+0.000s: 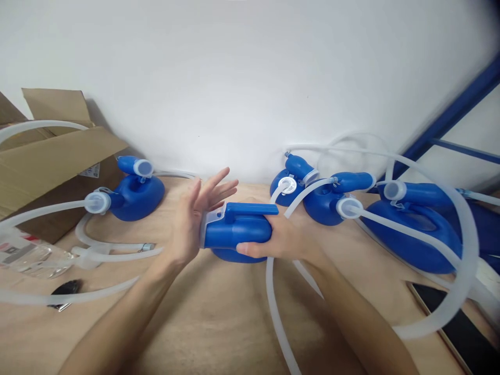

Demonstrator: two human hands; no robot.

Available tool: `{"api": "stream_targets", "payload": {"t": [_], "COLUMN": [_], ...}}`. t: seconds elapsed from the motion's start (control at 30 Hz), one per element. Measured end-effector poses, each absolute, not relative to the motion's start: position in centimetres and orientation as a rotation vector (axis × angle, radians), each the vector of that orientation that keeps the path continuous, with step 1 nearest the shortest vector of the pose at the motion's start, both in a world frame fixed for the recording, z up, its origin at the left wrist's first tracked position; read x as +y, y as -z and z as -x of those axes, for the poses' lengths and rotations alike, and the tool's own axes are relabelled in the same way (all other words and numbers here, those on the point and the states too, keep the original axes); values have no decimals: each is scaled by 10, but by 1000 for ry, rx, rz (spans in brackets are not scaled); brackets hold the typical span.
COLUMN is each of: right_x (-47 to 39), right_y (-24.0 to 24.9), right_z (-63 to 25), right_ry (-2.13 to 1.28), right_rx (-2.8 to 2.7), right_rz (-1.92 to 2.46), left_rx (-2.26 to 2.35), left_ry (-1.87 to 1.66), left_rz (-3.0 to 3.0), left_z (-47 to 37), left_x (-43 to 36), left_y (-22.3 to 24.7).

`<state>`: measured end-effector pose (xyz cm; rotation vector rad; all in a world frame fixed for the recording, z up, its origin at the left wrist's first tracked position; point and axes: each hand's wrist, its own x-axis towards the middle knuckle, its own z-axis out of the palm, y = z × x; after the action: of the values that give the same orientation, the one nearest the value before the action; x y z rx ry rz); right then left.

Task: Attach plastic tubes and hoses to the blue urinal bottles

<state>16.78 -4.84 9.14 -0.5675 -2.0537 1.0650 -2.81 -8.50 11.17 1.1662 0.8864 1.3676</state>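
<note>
A blue plastic cup-like part (pixel 238 232) with a long flat handle along its top and a white rim at its left end is held level at the centre. My right hand (pixel 283 237) grips its rounded right end, thumb across the front. The palm of my left hand (pixel 191 219) presses against the white rim, with its fingers spread and pointing up and right. Behind and below the part, a rounded blue body (pixel 240 255) shows in part; whether the two are joined is hidden. A white tube (pixel 275 307) hangs or runs toward the front edge below my right hand.
Blue bottles with white tubes stand at left (pixel 138 198) and right (pixel 414 234). An open cardboard box (pixel 58 172), a clear plastic bottle (pixel 35 255) and a black clip-like object (pixel 66 291) are at left. A phone (pixel 461 333) lies at lower right, under a looping tube.
</note>
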Motion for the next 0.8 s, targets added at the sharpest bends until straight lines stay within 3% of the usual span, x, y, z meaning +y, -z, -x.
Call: {"api": "stream_targets", "payload": {"t": [0.57, 0.8], "right_x": [-89, -66], "right_y": [-118, -111], "right_z": [-173, -186], "right_ry": [-581, -831], "right_rx": [-2031, -2073], "right_rz": [739, 591], "left_rx": [680, 658], "left_ry": [-1379, -1297], "left_rz": [-1094, -987], "left_z": [12, 3], "left_x": [-93, -89], "left_y": [-128, -123]}}
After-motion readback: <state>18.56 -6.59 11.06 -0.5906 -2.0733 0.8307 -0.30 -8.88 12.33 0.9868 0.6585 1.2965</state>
